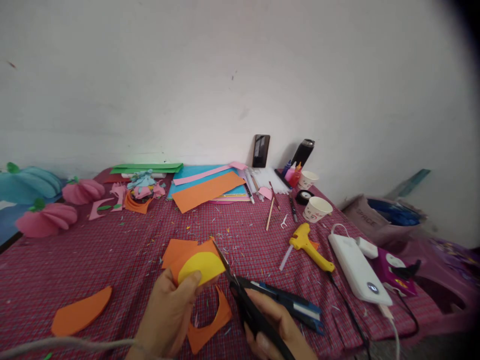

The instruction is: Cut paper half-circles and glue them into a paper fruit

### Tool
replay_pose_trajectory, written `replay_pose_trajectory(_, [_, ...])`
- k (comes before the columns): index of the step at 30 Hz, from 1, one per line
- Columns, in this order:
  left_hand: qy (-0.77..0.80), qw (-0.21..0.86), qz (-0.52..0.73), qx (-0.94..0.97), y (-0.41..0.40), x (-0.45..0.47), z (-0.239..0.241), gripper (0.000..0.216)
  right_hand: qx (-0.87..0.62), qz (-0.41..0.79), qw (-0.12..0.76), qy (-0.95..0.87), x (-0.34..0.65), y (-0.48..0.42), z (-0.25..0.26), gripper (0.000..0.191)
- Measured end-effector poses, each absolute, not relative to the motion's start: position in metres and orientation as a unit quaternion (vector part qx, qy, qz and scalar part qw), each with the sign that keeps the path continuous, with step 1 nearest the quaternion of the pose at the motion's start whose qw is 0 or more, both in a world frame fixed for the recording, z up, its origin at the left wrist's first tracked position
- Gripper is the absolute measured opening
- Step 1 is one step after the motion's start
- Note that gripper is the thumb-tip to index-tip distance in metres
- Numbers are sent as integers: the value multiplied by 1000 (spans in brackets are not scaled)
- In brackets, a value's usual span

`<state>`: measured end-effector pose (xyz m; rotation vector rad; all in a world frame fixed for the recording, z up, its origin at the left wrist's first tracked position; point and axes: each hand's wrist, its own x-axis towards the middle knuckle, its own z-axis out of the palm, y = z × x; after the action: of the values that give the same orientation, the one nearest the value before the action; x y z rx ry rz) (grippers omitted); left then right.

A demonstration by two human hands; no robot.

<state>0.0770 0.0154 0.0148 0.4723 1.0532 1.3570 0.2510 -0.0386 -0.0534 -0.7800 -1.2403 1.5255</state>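
My left hand pinches a yellow paper disc together with an orange paper sheet behind it, low in the middle of the view. My right hand grips black-handled scissors; their blades point up and left along the right edge of the yellow disc. A curved orange offcut hangs below the cut, between my two hands.
The red checked tablecloth holds an orange scrap, a yellow glue gun, a white power bank, paper cups, coloured paper sheets, and pink paper flowers. A phone and a black bottle lean on the wall.
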Motion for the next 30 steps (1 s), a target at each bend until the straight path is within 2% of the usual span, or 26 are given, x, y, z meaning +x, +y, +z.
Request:
replay_pose_trajectory(4, [474,626,573,235,16,74,16,36,-328,633,493,-499,255,-41,-56,63])
replay_pose_trajectory(8, [474,630,561,253,16,71,18,22,-337,649,466,-499,260,-43,-38,59])
replay_pose_trajectory(15, [460,653,536,274,17,66,18,17,-379,670,420,-480,267,-48,-19,58])
replay_pose_trajectory(22, [450,658,528,291,15,62,20,19,-313,684,469,-462,264,-49,-40,54])
replay_pose_trajectory(30, [429,679,515,298,14,57,21,18,-393,642,406,-519,274,-55,-17,57])
